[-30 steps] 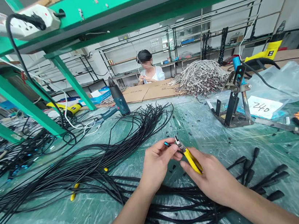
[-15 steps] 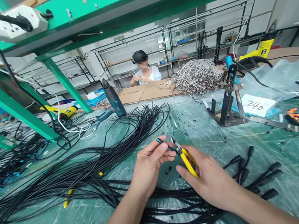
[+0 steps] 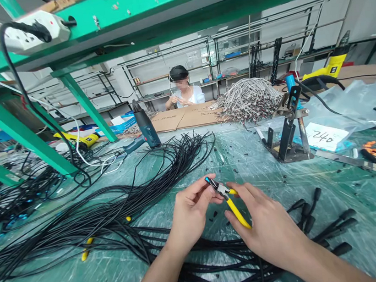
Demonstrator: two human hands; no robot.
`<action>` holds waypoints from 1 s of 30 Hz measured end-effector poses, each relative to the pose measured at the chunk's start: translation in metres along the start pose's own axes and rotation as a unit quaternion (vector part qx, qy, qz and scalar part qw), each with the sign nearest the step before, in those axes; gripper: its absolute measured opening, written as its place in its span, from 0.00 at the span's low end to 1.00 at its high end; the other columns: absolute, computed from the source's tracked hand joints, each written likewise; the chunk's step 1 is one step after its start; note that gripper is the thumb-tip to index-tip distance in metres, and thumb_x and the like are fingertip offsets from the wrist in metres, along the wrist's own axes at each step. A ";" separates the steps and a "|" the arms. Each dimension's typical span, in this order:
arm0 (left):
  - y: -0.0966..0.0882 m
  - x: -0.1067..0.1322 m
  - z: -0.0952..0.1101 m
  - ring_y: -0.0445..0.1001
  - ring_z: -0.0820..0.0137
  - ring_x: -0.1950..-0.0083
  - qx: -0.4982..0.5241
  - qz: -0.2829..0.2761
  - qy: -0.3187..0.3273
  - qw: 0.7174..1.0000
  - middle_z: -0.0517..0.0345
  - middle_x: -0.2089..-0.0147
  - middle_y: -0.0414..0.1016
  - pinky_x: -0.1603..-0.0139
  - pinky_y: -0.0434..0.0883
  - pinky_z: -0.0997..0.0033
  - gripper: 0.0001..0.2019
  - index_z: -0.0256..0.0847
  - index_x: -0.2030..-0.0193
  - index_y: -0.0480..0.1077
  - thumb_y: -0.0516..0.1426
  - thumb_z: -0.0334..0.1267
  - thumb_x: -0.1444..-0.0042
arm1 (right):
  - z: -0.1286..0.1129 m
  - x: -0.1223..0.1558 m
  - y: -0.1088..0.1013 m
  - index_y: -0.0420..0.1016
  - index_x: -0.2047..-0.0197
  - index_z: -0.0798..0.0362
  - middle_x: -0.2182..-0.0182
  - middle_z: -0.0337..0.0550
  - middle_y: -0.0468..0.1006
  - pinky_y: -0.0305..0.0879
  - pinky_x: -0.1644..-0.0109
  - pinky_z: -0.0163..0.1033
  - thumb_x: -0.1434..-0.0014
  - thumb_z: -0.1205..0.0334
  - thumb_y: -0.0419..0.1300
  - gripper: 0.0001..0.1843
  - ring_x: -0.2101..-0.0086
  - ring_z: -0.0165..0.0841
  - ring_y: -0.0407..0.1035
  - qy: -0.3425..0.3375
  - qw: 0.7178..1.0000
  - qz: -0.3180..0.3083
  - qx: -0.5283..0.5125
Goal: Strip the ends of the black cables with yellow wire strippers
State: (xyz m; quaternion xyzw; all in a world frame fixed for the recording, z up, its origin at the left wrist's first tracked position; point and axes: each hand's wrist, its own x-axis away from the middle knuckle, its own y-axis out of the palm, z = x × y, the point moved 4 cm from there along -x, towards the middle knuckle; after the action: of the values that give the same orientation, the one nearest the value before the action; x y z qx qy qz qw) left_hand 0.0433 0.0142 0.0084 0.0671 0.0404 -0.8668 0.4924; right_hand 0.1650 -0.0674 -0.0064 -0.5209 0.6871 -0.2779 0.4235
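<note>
My left hand [image 3: 194, 207] pinches a thin black cable near its end, which has a small blue tip [image 3: 207, 180]. In my right hand [image 3: 266, 221] are cutting pliers with yellow handles [image 3: 237, 213], their handles spread apart. The metal jaws [image 3: 219, 187] are at the cable end, just beside my left fingertips; whether they touch it I cannot tell. Beneath both hands runs a bundle of black cables [image 3: 221, 266], with thick black connectors [image 3: 342, 248] on its right ends.
A heat gun [image 3: 146, 128] stands behind a long black cable bundle [image 3: 146, 190]. To the right are a metal stand [image 3: 288, 139] and a paper marked 240 [image 3: 326, 135]. Grey wires [image 3: 250, 98] lie piled on cardboard [image 3: 185, 117]. A co-worker [image 3: 185, 93] sits beyond, under a green frame [image 3: 82, 104].
The pliers' jaws have moved left and onto the cable end by my left fingers, and their handles have spread wider. The whole view has shifted slightly.
</note>
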 end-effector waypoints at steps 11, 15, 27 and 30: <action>-0.003 0.001 0.000 0.75 0.70 0.67 -0.055 0.000 0.021 0.998 0.58 0.69 0.76 0.60 0.73 0.72 0.12 0.37 0.53 0.70 0.54 0.35 0.43 | 0.004 -0.002 0.000 0.50 0.42 0.47 0.56 0.41 0.64 0.62 0.56 0.45 0.42 0.58 0.51 0.26 0.57 0.38 0.60 -0.004 0.999 0.018 0.039; -0.004 0.001 0.000 0.75 0.70 0.67 -0.062 -0.001 0.029 0.998 0.58 0.68 0.77 0.60 0.73 0.72 0.12 0.37 0.53 0.70 0.54 0.35 0.43 | 0.005 -0.003 0.002 0.49 0.42 0.47 0.56 0.39 0.64 0.63 0.58 0.44 0.42 0.57 0.50 0.25 0.58 0.37 0.61 -0.006 0.999 0.019 0.047; -0.006 0.001 -0.001 0.76 0.71 0.66 -0.084 -0.003 0.042 0.996 0.59 0.65 0.77 0.59 0.74 0.72 0.12 0.38 0.53 0.71 0.54 0.36 0.43 | 0.005 -0.002 0.002 0.49 0.42 0.47 0.56 0.40 0.65 0.63 0.58 0.44 0.42 0.58 0.50 0.25 0.58 0.37 0.62 -0.014 0.998 0.013 0.056; -0.006 0.001 0.000 0.75 0.71 0.66 -0.072 -0.007 0.041 0.997 0.59 0.64 0.77 0.59 0.74 0.72 0.11 0.38 0.54 0.71 0.54 0.36 0.43 | 0.004 -0.001 0.003 0.50 0.43 0.47 0.56 0.40 0.65 0.63 0.60 0.44 0.41 0.58 0.48 0.23 0.59 0.37 0.63 -0.014 0.999 0.003 0.053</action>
State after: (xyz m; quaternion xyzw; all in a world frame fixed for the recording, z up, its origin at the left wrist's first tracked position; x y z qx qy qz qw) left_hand 0.0379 0.0160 0.0087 0.0670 0.1236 -0.8616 0.4878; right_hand 0.1673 -0.0651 -0.0110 -0.4994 0.6674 -0.3051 0.4605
